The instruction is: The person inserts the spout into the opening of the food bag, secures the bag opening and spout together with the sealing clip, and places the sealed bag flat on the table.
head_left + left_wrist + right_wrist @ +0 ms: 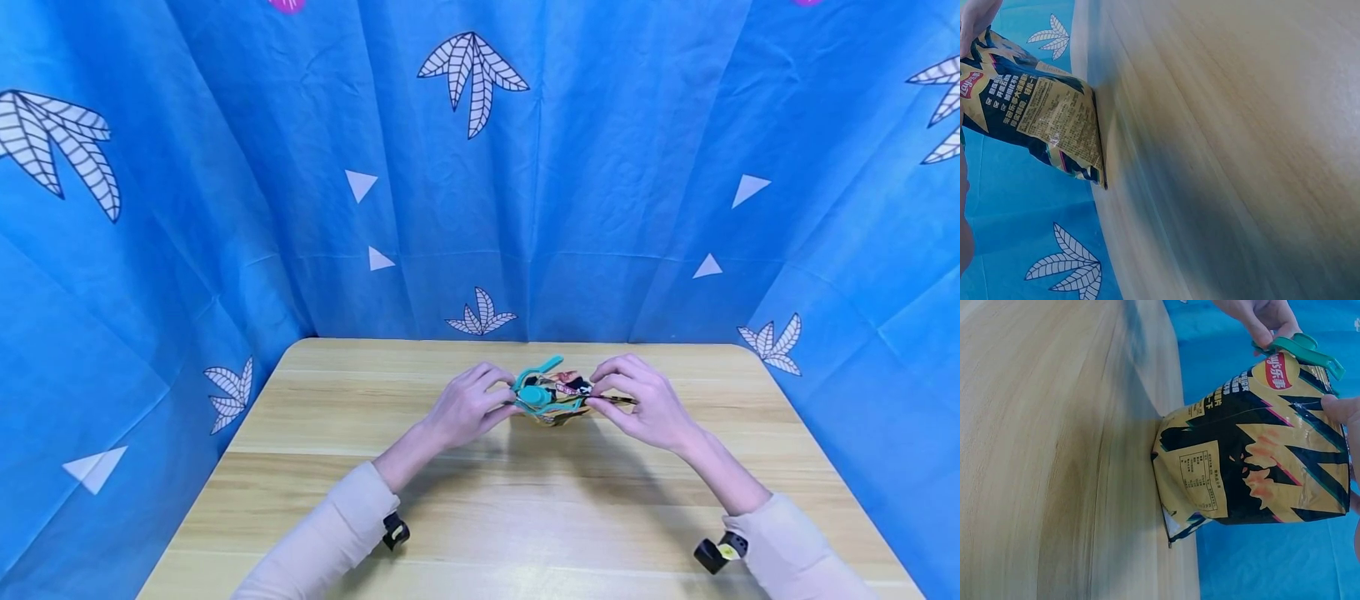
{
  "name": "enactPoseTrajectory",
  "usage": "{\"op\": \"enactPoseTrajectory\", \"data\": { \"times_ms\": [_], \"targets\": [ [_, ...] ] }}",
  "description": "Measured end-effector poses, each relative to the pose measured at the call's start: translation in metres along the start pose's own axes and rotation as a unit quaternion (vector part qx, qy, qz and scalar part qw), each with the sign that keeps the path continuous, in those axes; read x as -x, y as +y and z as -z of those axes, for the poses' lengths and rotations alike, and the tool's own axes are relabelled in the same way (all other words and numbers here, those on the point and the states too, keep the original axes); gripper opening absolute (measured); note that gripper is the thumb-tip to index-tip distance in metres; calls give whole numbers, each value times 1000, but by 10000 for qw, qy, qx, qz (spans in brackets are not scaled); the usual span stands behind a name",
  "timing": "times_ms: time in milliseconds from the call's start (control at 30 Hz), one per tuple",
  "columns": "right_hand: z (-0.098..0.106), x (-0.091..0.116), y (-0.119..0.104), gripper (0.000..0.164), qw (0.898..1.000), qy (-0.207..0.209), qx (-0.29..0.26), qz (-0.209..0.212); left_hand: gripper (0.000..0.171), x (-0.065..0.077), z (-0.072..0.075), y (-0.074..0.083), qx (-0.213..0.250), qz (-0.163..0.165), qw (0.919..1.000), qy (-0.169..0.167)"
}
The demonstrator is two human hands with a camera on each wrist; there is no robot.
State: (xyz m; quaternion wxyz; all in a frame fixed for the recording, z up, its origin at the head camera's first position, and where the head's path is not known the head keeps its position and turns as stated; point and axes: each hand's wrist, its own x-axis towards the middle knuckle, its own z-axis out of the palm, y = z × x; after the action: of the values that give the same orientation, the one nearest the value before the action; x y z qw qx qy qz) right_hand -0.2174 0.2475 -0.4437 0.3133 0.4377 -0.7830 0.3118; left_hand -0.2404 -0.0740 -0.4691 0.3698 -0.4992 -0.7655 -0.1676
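Observation:
A gold and black Lay's chip bag (1254, 462) stands at the far side of the table, its bottom against the tabletop in the right wrist view. At its top is a teal bag clip (535, 395) with a round cap; its two arms are spread apart, one angled toward the curtain. My left hand (468, 408) pinches the clip's left end at the bag's top corner. On the other side, my right hand (647, 404) pinches the bag's top edge between thumb and fingers. The left wrist view shows the printed back of the bag (1060, 119).
The wooden table (480, 517) has rounded far corners. Blue curtains (600, 167) with leaf and triangle prints hang close behind it and along both sides. A black strap device (395, 531) sits at the left cuff, and another (720, 552) at the right cuff.

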Motion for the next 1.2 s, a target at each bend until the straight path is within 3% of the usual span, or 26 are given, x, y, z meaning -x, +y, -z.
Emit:
{"op": "enactPoseTrajectory", "data": {
  "times_ms": [467,700,1200],
  "targets": [
    [1,-1,-1,13,10000,42,-27,49,21,-3,0,-2,-31,13,10000,8],
    [2,-1,-3,7,10000,53,-18,67,21,-4,1,-1,6,39,10000,-26],
    [-5,-7,-12,33,9989,230,56,410,22,-5,3,-1,-43,-27,10000,-3]
  ]
}}
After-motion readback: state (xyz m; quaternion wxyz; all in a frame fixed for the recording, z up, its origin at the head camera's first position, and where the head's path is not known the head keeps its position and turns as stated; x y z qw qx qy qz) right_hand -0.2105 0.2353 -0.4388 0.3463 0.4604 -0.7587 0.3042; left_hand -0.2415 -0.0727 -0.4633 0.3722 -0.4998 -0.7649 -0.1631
